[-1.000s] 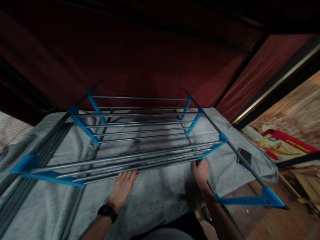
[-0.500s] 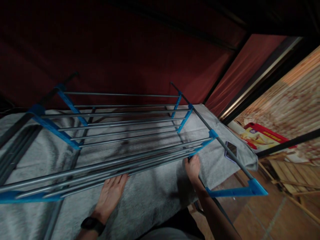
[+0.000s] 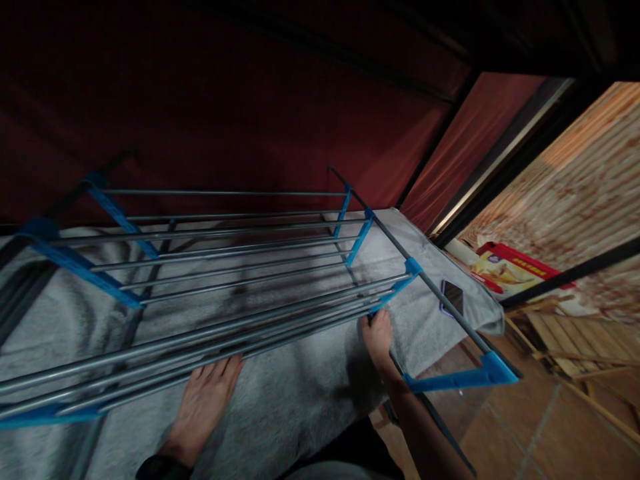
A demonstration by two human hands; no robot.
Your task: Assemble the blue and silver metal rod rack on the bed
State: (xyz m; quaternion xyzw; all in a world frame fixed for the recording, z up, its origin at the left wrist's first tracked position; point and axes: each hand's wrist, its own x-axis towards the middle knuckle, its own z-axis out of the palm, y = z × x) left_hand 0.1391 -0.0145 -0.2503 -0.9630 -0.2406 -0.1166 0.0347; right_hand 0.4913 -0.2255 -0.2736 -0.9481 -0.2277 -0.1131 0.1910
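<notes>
A drying rack (image 3: 250,232) of grey metal rods with blue plastic brackets spans the grey cloth in front of me. My left hand (image 3: 207,393), back upward, is at its lowest near rod, the fingers side by side and curled at the rod, fingertips and thumb partly hidden. Closed around a dark lower tube of the rack, just below a blue bracket (image 3: 397,293), is my right hand (image 3: 379,337). The rack's long right side tube (image 3: 450,307) slants past the right forearm to a blue end piece (image 3: 465,381).
Grey fleecy cloth (image 3: 300,380) covers the surface under the rack. A phone (image 3: 453,298) lies on it at the right. Beyond are a red and yellow box (image 3: 515,270), wooden slatted furniture (image 3: 575,340) and a tiled floor (image 3: 520,427). Dark red fabric (image 3: 225,127) hangs behind.
The whole scene has shifted slightly left in view. Both hands keep their places on the rack, and the rack looks otherwise the same.
</notes>
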